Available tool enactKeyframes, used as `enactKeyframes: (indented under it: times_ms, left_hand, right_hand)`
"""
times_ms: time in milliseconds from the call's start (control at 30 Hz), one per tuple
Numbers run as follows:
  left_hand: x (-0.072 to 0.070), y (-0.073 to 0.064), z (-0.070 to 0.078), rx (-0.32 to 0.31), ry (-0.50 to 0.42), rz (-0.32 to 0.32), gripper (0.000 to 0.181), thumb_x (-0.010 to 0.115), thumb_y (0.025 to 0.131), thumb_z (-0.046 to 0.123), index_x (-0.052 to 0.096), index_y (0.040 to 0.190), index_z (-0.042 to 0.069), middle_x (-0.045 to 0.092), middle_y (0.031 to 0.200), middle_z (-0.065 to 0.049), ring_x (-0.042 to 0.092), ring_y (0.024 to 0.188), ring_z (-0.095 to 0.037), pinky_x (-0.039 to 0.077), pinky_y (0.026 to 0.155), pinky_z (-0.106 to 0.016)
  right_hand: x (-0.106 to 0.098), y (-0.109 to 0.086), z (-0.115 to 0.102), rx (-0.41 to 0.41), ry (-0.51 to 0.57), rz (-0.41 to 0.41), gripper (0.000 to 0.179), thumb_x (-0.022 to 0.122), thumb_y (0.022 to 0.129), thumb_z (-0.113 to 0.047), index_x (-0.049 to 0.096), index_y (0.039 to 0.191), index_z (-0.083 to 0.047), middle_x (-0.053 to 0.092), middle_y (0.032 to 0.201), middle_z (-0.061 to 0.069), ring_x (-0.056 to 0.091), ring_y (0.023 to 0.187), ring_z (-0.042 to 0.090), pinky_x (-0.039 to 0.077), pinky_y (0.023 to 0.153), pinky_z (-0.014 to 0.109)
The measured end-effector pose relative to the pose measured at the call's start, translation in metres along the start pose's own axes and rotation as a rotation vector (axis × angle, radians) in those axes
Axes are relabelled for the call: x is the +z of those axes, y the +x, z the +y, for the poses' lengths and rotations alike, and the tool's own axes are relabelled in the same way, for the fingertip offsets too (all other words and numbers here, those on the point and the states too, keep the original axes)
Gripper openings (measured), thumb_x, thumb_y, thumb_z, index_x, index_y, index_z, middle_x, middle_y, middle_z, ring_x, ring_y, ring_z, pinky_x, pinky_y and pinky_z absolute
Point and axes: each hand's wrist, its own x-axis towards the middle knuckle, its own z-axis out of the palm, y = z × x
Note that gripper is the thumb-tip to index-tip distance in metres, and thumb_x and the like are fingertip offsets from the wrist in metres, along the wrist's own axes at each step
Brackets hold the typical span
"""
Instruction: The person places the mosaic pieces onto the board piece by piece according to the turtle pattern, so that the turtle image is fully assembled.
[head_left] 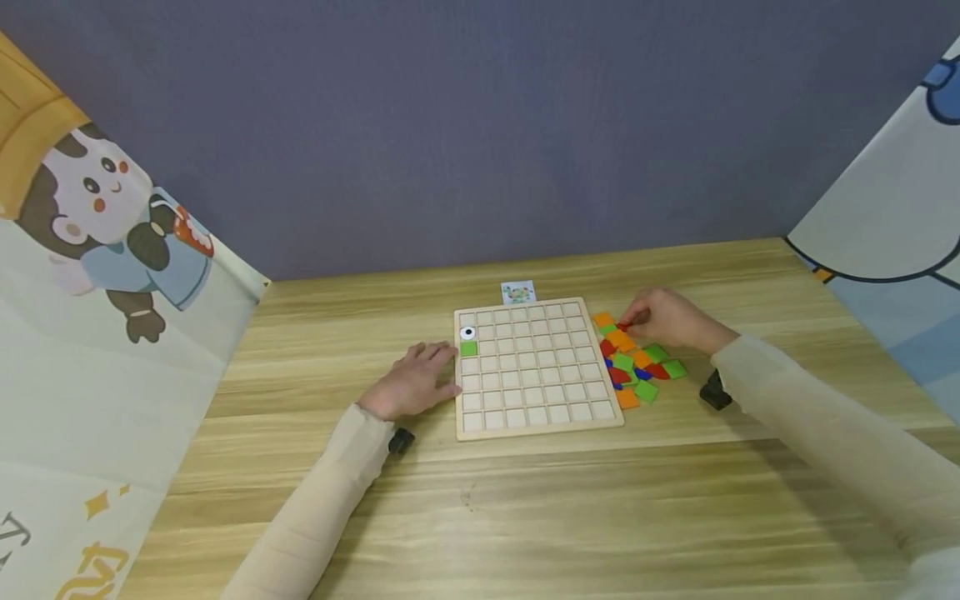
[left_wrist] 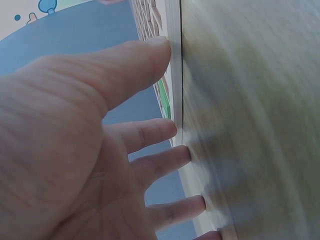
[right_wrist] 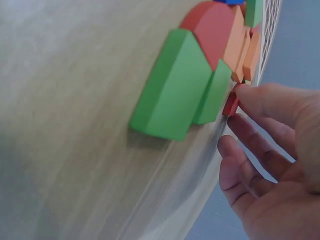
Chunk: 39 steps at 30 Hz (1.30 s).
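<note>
Red piece (right_wrist: 230, 104) — in right fingers (right_wrist: 257, 145)

The wood-grained bench (head_left: 525, 517) bore a gridded board (head_left: 540, 431) touching the left grip (head_left: 411, 382), loose coloured pieces (head_left: 622, 362) beside the right grip (head_left: 671, 319), and, between both grips at the board's far edge, a printed card (head_left: 518, 292).

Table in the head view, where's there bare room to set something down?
The table is bare on the near side of the grid board, between the two sleeves, and between the left hand and the printed left wall. It's crowded along the board's right edge, where colored pieces lie bunched and the right hand pinches a red piece.
</note>
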Motion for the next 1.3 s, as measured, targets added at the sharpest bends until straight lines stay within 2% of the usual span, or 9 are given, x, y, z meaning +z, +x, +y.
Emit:
enactKeyframes:
  times_ms: [333,600,800,1033,1167,1300]
  left_hand:
    - [-0.001,0.0,0.0,0.007,0.001,0.005,0.068,0.052,0.096,0.042,0.026,0.149,0.008,0.021,0.154,-0.013,0.016,0.137,-0.044,0.018,0.108,-0.06]
    - [-0.001,-0.001,0.0,0.008,-0.005,0.007,0.068,0.052,0.096,0.041,0.026,0.149,0.007,0.021,0.154,-0.013,0.015,0.137,-0.044,0.018,0.108,-0.06]
    - [-0.001,-0.001,0.0,0.003,-0.005,0.001,0.068,0.051,0.096,0.042,0.026,0.149,0.007,0.02,0.154,-0.013,0.014,0.137,-0.044,0.017,0.109,-0.059]
    - [-0.001,0.0,0.0,0.003,-0.001,-0.005,0.068,0.051,0.096,0.042,0.026,0.149,0.008,0.02,0.154,-0.013,0.014,0.138,-0.044,0.017,0.109,-0.059]
    - [-0.001,-0.001,0.0,0.007,0.0,-0.002,0.068,0.051,0.096,0.042,0.026,0.149,0.008,0.02,0.154,-0.013,0.014,0.137,-0.044,0.018,0.108,-0.059]
    - [-0.001,-0.001,0.0,0.007,-0.001,-0.003,0.068,0.051,0.096,0.042,0.026,0.149,0.007,0.02,0.154,-0.013,0.014,0.137,-0.044,0.018,0.108,-0.059]
  right_hand:
    - [0.002,-0.001,0.004,0.004,0.041,0.022,0.009,0.069,0.087,-0.01,0.072,0.095,-0.009,0.065,0.094,0.004,0.059,0.079,0.02,0.051,0.07,0.039]
    - [0.001,-0.002,0.005,0.033,0.032,0.078,0.019,0.06,0.094,-0.016,0.071,0.103,-0.005,0.069,0.099,0.011,0.062,0.082,0.023,0.051,0.074,0.044]
    - [-0.003,-0.006,0.004,0.064,0.023,0.115,0.018,0.059,0.094,-0.011,0.069,0.104,0.0,0.068,0.095,0.015,0.061,0.078,0.024,0.051,0.071,0.043]
    - [-0.004,-0.008,0.005,0.088,0.034,0.104,0.013,0.062,0.092,-0.01,0.07,0.095,0.0,0.067,0.082,0.008,0.056,0.066,0.021,0.048,0.061,0.036]
    - [-0.002,-0.007,0.008,0.055,0.047,0.091,0.011,0.065,0.09,-0.009,0.071,0.097,-0.004,0.068,0.09,0.007,0.06,0.075,0.022,0.05,0.068,0.039]
    - [0.0,-0.004,0.012,-0.034,0.025,0.069,0.013,0.07,0.085,-0.006,0.073,0.097,-0.007,0.066,0.098,0.007,0.06,0.085,0.024,0.051,0.074,0.042]
